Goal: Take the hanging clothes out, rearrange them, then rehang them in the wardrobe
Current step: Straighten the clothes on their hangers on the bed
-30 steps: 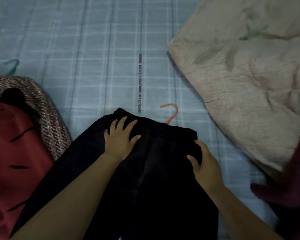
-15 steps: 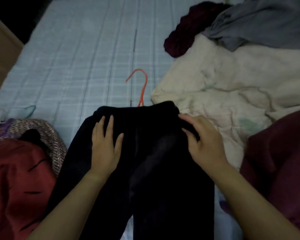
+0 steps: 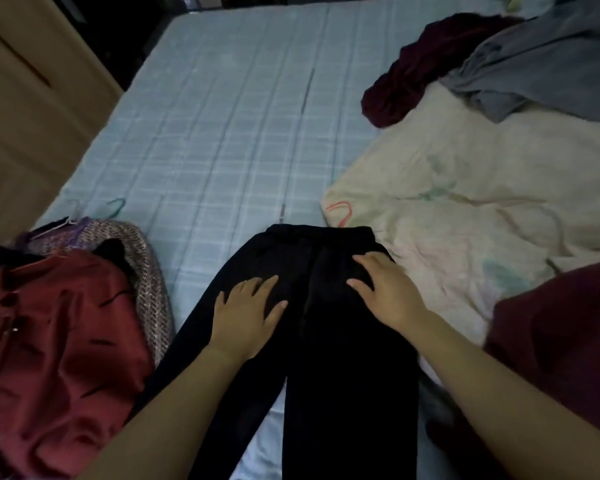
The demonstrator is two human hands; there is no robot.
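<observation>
Now L hand [image 3: 246,317] & R hand [image 3: 385,292] press flat, fingers spread, on soft black trousers [image 3: 343,368] at bed's [image 3: 229,133] 6 o'clock; crumpled cream quilt [image 3: 465,202] at 3, satiny red shirt [image 3: 59,341] at 9.

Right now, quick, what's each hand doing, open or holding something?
Left hand: open, pressed flat on the black trousers.
Right hand: open, fingers resting on the trousers, gripping nothing.

Orange hanger [image 3: 341,212] mostly beneath black trousers [image 3: 329,358]
</observation>
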